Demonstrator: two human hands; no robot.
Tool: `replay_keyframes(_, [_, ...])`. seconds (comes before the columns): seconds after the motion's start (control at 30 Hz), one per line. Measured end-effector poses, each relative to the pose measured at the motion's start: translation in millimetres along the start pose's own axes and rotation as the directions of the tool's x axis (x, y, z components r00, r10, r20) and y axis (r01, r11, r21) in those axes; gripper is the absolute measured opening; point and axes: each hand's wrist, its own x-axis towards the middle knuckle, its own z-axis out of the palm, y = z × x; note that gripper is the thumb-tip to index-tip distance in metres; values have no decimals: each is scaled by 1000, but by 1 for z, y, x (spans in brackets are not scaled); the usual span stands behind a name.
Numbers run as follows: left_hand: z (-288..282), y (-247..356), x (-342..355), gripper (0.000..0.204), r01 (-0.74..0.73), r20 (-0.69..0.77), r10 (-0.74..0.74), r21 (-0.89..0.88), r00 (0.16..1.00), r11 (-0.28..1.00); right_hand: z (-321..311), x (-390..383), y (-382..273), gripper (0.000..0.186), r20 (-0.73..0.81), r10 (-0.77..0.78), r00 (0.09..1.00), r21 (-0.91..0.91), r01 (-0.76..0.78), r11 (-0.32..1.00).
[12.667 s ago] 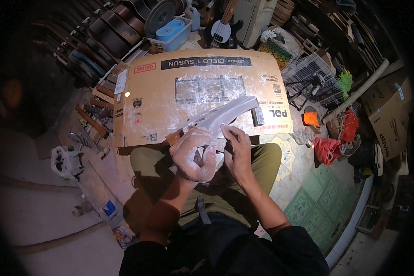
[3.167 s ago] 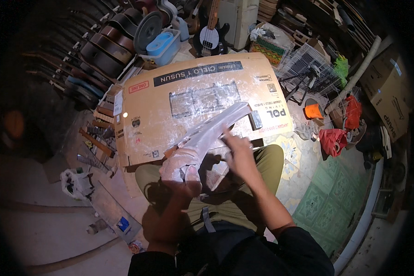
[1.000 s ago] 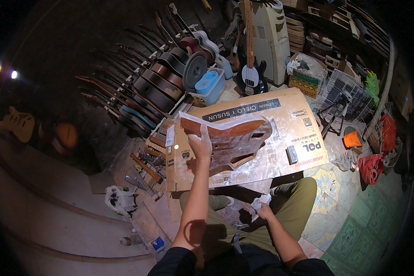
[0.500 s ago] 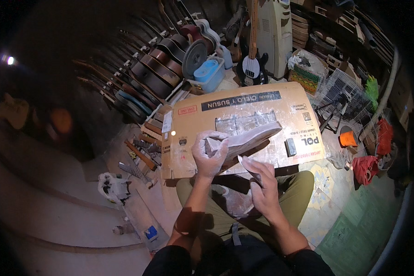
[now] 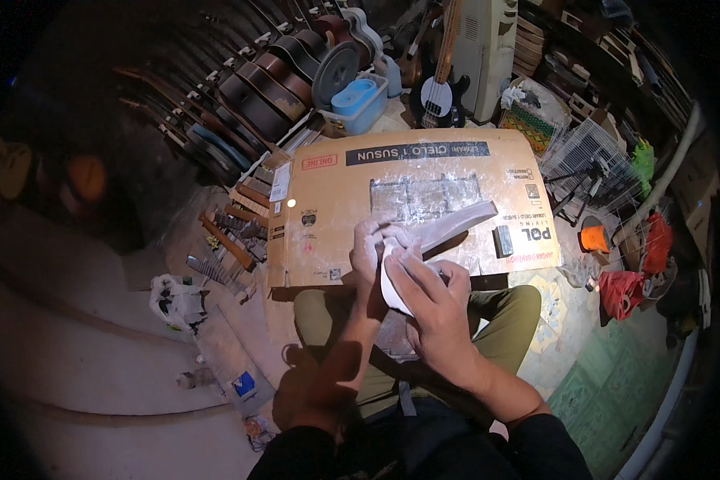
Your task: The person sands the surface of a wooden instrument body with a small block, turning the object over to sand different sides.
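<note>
guitar body (image 5: 456, 226) now lowered edge-on over cardboard (image 5: 328, 216), left hand (image 5: 374, 246) gripping it, right hand (image 5: 432, 300) pressing white sheet (image 5: 392, 292) on again

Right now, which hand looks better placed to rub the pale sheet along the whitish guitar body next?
Probably the right hand: it lies on the pale sheet against the whitish guitar body. The left hand is wrapped around the body's near end, steadying it above the flattened cardboard box.
</note>
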Motion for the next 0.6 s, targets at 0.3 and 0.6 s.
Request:
replay_keyframes(0.3, [14, 33, 8, 36, -247, 28, 249, 284, 968, 926, -2, 5, 2, 66, 25, 20, 999, -54, -19, 998])
replay_keyframes(0.6, [7, 9, 5, 42, -141, -36, 151, 204, 988, 969, -3, 22, 2, 61, 27, -8, 1000, -109, 11, 994])
